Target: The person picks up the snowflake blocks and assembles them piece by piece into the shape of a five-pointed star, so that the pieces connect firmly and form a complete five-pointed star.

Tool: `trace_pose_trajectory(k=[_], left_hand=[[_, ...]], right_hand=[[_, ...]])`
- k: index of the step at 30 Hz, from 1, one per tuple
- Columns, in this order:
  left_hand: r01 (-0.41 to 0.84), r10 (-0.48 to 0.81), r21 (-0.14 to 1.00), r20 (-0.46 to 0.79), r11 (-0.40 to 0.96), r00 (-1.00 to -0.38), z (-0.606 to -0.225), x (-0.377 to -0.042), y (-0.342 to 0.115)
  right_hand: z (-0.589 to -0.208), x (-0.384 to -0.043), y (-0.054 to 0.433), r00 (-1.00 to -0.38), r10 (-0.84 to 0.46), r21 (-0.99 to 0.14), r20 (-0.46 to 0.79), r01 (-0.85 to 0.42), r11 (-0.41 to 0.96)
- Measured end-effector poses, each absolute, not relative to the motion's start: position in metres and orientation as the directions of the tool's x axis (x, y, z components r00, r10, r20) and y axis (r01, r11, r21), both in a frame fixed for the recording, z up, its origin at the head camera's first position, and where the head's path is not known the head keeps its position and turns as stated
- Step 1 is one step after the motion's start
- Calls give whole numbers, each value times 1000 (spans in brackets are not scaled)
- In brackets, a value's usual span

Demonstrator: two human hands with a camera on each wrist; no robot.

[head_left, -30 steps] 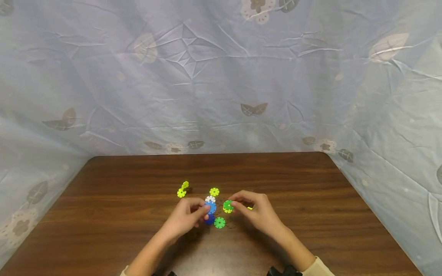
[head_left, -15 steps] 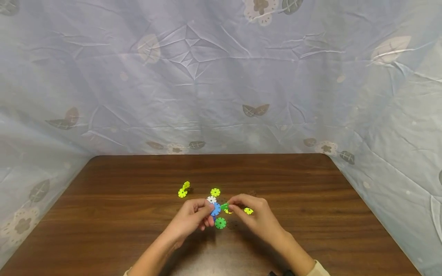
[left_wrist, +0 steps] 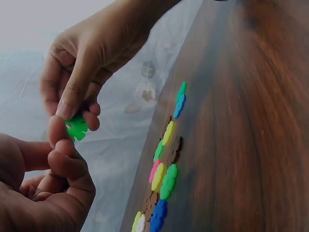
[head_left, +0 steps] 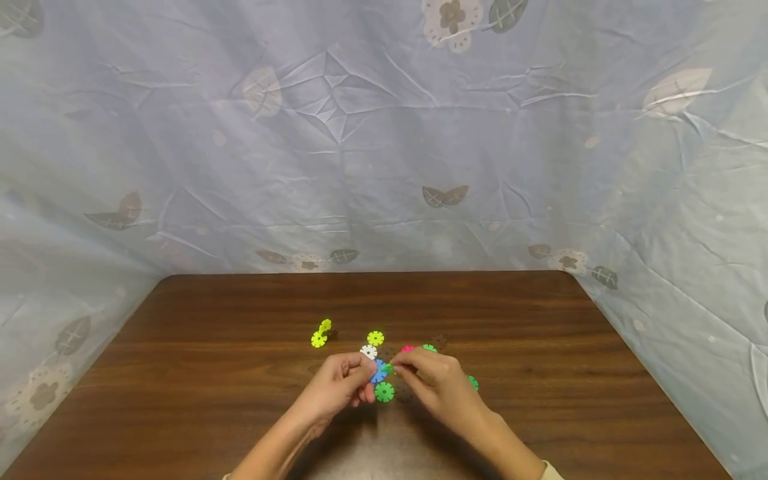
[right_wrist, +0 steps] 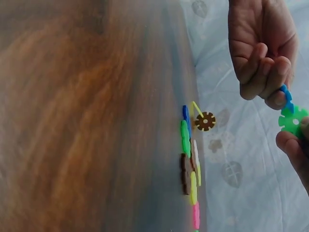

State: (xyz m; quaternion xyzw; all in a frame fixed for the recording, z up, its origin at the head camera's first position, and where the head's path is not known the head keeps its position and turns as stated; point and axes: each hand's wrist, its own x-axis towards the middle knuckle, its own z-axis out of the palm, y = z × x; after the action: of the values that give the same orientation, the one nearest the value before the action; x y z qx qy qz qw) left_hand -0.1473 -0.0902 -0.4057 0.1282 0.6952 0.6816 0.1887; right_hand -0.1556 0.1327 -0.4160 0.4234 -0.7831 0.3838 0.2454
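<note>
My left hand (head_left: 342,383) pinches a light blue notched plastic disc (head_left: 379,372) between thumb and forefinger above the table. Close by on the right, my right hand (head_left: 441,387) pinches a green notched disc (right_wrist: 292,121) by its edge. The right wrist view shows the blue disc's rim meeting the green one's, at an angle to it; how deep the notches sit is not clear. In the left wrist view the green disc (left_wrist: 77,128) shows partly, while my left fingers hide the blue one.
On the brown wooden table (head_left: 240,373) lie loose notched discs: yellow (head_left: 375,339), white (head_left: 369,351), green (head_left: 385,392), pink (head_left: 408,349), and several brown ones. A tilted yellow piece (head_left: 319,339) stands farther left. Patterned cloth (head_left: 384,167) hangs around the table.
Both hands have come together, the left moving right with the blue disc. The green disc has turned from face-on to nearly edge-on and now meets the blue one.
</note>
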Motion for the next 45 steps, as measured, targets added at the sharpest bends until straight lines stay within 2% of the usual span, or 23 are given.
trace_pose_trajectory(k=[3, 6, 8, 11, 14, 17, 22, 27, 32, 37, 45], left_hand=[[-93, 437, 995, -93, 21, -894, -406, -148, -90], [-88, 419, 996, -88, 21, -904, -405, -149, -90], [-79, 396, 996, -84, 28, -914, -404, -150, -92], [-80, 358, 996, -90, 44, -930, -402, -151, -95], [-103, 337, 993, -116, 56, -934, -401, -152, -96], [-112, 332, 991, -129, 71, -934, -400, -152, -97], [-107, 338, 992, -124, 69, -933, -400, -152, -98], [-121, 319, 991, -136, 65, -938, -400, -152, -97], [-137, 258, 987, -156, 89, -954, -400, -150, -95], [-129, 272, 987, -151, 94, -950, -401, -150, -94], [-129, 305, 988, -150, 90, -940, -400, -147, -92]], right_hand=[[-416, -155, 133, -574, -453, -459, 682, -818, 346], [-416, -157, 136, -673, -421, -548, 608, -740, 391], [-416, -159, 139, -754, -406, -600, 517, -657, 456], [-416, -161, 144, -858, -419, -638, 296, -505, 581], [-419, -161, 145, -874, -473, -598, 112, -440, 670], [-423, -160, 144, -859, -509, -544, 46, -449, 708], [-428, -158, 143, -859, -510, -513, 39, -455, 728], [-427, -162, 146, -863, -502, -608, 54, -428, 669], [-420, -167, 148, -862, -449, -689, 235, -474, 548], [-414, -166, 147, -823, -366, -717, 435, -562, 413], [-415, -163, 141, -760, -342, -696, 553, -647, 311]])
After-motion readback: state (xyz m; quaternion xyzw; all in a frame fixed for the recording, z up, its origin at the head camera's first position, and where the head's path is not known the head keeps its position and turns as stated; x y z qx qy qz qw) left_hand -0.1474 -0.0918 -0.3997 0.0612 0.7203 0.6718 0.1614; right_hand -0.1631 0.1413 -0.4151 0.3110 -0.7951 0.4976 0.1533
